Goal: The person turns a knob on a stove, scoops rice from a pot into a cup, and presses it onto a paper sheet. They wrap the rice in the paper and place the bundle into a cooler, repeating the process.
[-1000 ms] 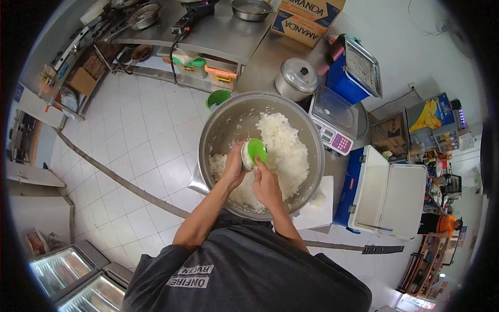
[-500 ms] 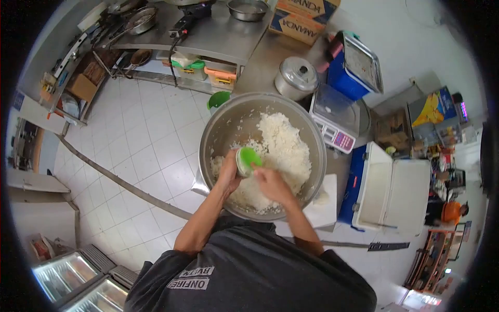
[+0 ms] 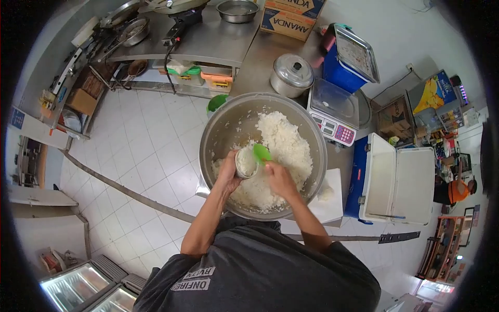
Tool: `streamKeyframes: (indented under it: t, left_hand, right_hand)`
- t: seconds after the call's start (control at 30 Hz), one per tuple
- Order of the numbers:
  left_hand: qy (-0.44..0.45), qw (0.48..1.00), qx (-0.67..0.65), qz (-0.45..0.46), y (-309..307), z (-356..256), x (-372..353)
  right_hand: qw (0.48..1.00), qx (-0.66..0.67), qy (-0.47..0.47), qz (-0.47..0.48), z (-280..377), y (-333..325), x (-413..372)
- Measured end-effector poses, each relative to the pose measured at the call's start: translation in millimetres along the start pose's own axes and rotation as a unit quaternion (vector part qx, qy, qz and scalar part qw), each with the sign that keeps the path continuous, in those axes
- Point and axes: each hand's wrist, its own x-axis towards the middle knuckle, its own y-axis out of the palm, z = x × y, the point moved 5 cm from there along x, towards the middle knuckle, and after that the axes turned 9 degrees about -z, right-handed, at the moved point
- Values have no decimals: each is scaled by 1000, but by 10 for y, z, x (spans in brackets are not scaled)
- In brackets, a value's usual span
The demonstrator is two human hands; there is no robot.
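A wide metal pot (image 3: 228, 125) holds a large heap of white cooked rice (image 3: 285, 143), piled mostly toward its right side. Over the pot, my left hand (image 3: 227, 174) is wrapped round a small cup (image 3: 247, 162) filled with rice, its mouth facing up. My right hand (image 3: 279, 178) grips a green rice paddle (image 3: 262, 152) by its handle. The paddle's blade is just right of the cup's rim, above the heap. Most of the handle is hidden in my fingers.
Right of the pot stand a digital scale (image 3: 332, 114) and a white sheet (image 3: 327, 200). A lidded pot (image 3: 292, 75) and a blue tub (image 3: 343, 67) are behind. An open cooler (image 3: 384, 179) is further right. A person (image 3: 457, 191) in orange is at the far right.
The green paddle has moved right, off the cup's mouth, and the rice inside the cup now shows. My right hand has shifted slightly right; my left hand still holds the cup.
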Motion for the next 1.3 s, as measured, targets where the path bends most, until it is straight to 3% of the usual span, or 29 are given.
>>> streamKeyframes:
  t: [0.07,0.1,0.17,0.3,0.37,0.47,0.53,0.6,0.67,0.73,0.77,0.83,0.87,0.93,1.0,1.07,1.13,1.23,1.3]
  left_hand:
    - [-11,999,-14,29,57,-43,-15]
    - [14,1000,-6,10,133,-129,-94]
    - [38,999,-11,-19,101,-124,-117]
    - [48,997,56,6,102,-48,61]
    - [55,996,66,24,120,10,66]
    - [65,993,94,-13,63,-95,116]
    - [37,997,72,-13,69,-52,82]
    - [32,996,83,-2,60,-21,73]
    - [28,999,33,-23,35,6,48]
    - [46,999,1,7,-39,-2,117]
    - [65,997,-29,36,-70,-26,121]
    - [71,995,-54,52,-97,-200,17]
    - [66,993,-77,64,-136,-266,-88]
    - [77,990,-104,58,-171,-395,-219]
    - [57,978,-162,116,-117,-395,-343]
    - [54,974,-161,148,-5,-316,-527]
    - [53,975,-167,139,93,-172,-643]
    - [41,980,-155,114,143,206,-681]
    - [10,980,-131,153,298,408,-795]
  right_hand:
    - [994,-83,66,24,-496,-19,145]
    - [994,-83,63,19,-386,-125,184]
    - [996,-34,24,-73,-143,-415,157]
    - [991,102,-41,-71,268,-266,200]
    - [1000,23,-7,3,446,-77,141]
    - [998,12,-53,21,425,49,48]
    - [998,11,-35,43,404,-48,40]
    - [988,-28,-26,147,430,-230,134]
    - [988,-26,6,152,522,-310,86]
    - [998,-6,-37,42,551,-221,-36]
    - [998,-7,-38,44,441,-170,-90]
    - [993,103,-35,-56,251,-215,-4]
    - [992,107,-40,-49,243,-247,15]
    - [991,-100,83,37,49,-268,21]
    - [991,-130,33,8,-80,-132,-35]
    - [975,119,-136,-132,-47,23,-77]
    - [948,261,-161,-86,238,91,-218]
    - [946,259,-147,-127,518,-45,-537]
    - [940,266,-119,-175,458,-195,-711]
